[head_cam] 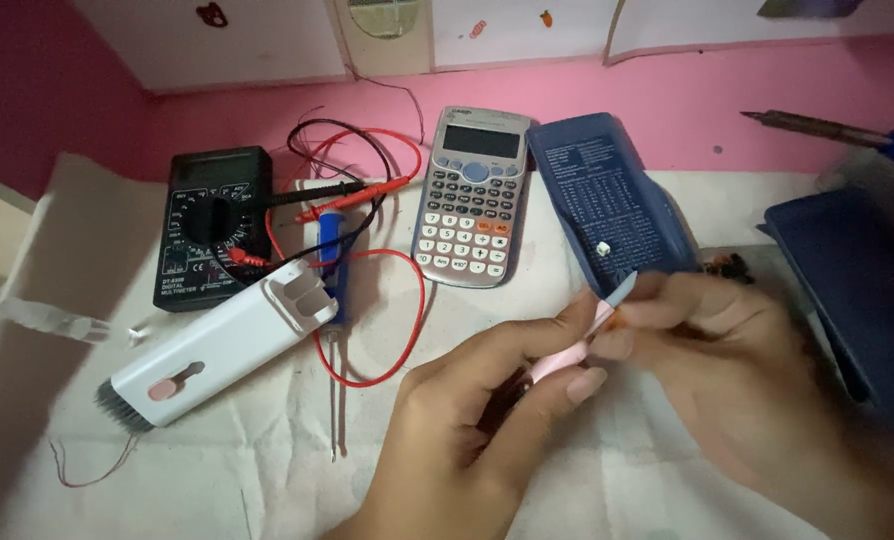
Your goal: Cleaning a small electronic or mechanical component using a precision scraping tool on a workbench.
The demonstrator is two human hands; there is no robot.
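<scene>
Two hands meeting near centre-right: left hand [472,400] fingers curled around pink craft knife [577,335], right hand [727,345] fingertips pinching its pale blade end, below blue calculator cover [612,205]; probably adjusting blade, needing careful, steady grip.

On the table [267,480], a multimeter [212,225] lies far left, a brush-ended case [217,350] before it, a screwdriver [332,280] between them and the calculator [472,195] (its cover [607,200] just right); both hands [487,420] work in front.
</scene>
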